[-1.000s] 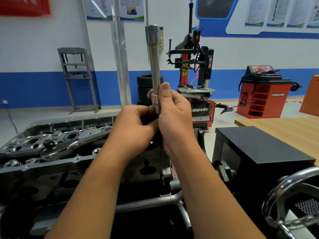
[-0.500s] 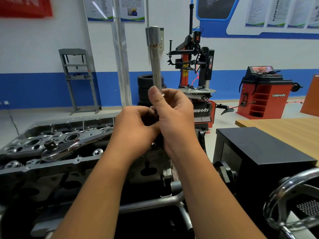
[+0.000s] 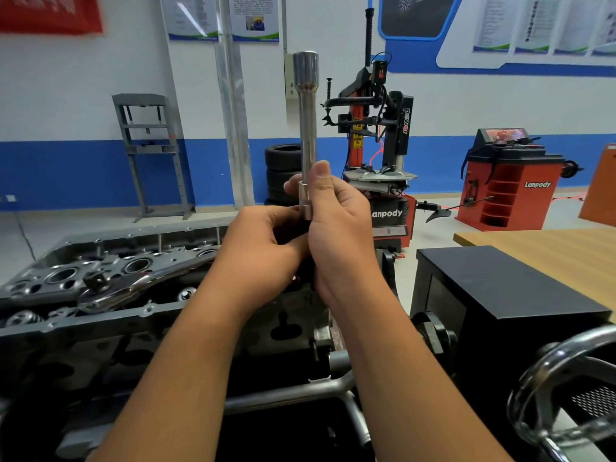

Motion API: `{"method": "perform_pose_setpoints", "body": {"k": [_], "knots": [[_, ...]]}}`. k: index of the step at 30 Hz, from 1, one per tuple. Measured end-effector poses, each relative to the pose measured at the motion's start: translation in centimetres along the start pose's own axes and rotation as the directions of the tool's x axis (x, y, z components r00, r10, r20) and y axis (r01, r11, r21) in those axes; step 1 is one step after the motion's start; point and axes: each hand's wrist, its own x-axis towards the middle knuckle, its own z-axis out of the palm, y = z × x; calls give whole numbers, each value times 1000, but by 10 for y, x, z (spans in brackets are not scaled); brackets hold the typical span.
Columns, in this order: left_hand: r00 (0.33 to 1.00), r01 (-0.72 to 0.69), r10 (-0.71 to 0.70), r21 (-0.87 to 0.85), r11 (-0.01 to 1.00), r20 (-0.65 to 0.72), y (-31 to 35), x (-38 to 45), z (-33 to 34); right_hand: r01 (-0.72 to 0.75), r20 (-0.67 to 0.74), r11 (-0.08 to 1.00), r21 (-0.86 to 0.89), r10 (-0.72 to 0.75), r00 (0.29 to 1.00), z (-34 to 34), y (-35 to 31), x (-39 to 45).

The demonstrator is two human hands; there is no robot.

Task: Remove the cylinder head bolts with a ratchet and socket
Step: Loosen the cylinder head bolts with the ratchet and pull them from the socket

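A long chrome socket extension [image 3: 307,121] stands upright in front of me, its wide socket end at the top. My right hand [image 3: 336,225] grips its lower end, thumb up along the shaft. My left hand [image 3: 263,248] curls round the part just below, which is hidden by my fingers. The cylinder head [image 3: 100,288] lies at the left on an engine stand. A chrome ratchet [image 3: 133,285] lies across the cylinder head, untouched.
A black box [image 3: 500,295] stands to the right with a wooden table [image 3: 550,248] behind it. A chrome handwheel [image 3: 550,378] is at the lower right. Tyre machines, stacked tyres and a grey press frame stand along the far wall.
My right thumb has shifted on the extension's shaft and now points up along it. The extension stays upright in both hands. The ratchet has not moved.
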Motion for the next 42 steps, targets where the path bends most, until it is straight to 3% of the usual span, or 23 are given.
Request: {"method": "perform_pose_setpoints", "body": {"k": [4, 10, 15, 20, 26, 31, 38, 42], "knots": [[996, 3, 8, 124, 992, -90, -1, 2, 2, 1, -20, 1000, 14, -1, 1000, 1, 0, 0], [1000, 5, -5, 1, 1000, -3, 2, -1, 1, 8, -28, 1000, 21, -8, 1000, 3, -1, -1], [995, 8, 4, 126, 992, -95, 1, 1, 3, 8, -17, 1000, 4, -8, 1000, 0, 0, 1], [1000, 7, -7, 49, 999, 11, 4, -2, 1, -1, -25, 1000, -12, 1, 1000, 1, -2, -1], [995, -7, 25, 185, 983, -96, 2, 1, 4, -19, -18, 1000, 17, 19, 1000, 1, -3, 0], [999, -32, 32, 17, 999, 31, 5, -3, 1, -5, -29, 1000, -9, 5, 1000, 1, -2, 0], [997, -13, 25, 145, 989, -79, 1, 1, 3, -26, -12, 999, 23, 27, 1000, 1, -2, -1], [1000, -31, 31, -3, 1000, 4, 0, -1, 0, -24, -21, 1000, -11, 24, 1000, 1, -3, -1]]}}
